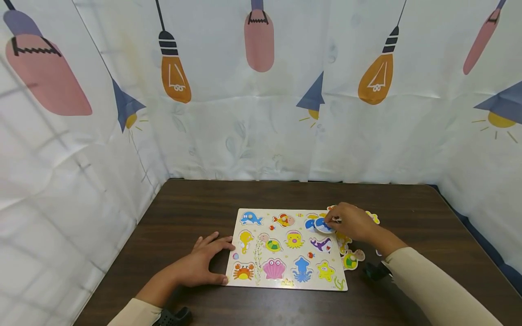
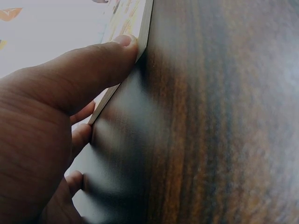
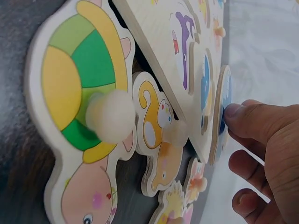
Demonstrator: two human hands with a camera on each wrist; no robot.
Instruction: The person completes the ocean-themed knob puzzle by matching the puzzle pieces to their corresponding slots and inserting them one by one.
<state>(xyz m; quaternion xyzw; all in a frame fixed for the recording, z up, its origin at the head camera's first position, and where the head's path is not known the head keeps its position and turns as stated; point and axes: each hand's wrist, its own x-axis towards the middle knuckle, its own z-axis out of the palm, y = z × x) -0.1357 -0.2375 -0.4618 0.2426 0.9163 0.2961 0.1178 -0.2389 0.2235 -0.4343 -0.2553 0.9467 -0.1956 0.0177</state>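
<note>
A puzzle board [image 1: 307,286] printed with sea animals lies on the table. My right hand [image 1: 350,221] pinches a blue piece [image 1: 324,227] between thumb and fingers over the board's far right corner. In the right wrist view this blue piece [image 3: 226,91] stands tilted beside a blue picture [image 3: 205,88]; its knob is hidden by the thumb. My left hand [image 1: 204,261] lies along the board's left edge with fingers spread, its thumb [image 2: 124,46] pressing the near corner. Fingertips touch the edge farther up.
Loose knobbed pieces lie along the board's right side: a turtle [image 3: 79,60], a seahorse [image 3: 150,114] and several others partly under my right forearm. A yellow piece [image 1: 373,218] lies beyond the wrist. Printed white curtains [image 1: 261,136] hang behind the dark wooden table [image 1: 204,194].
</note>
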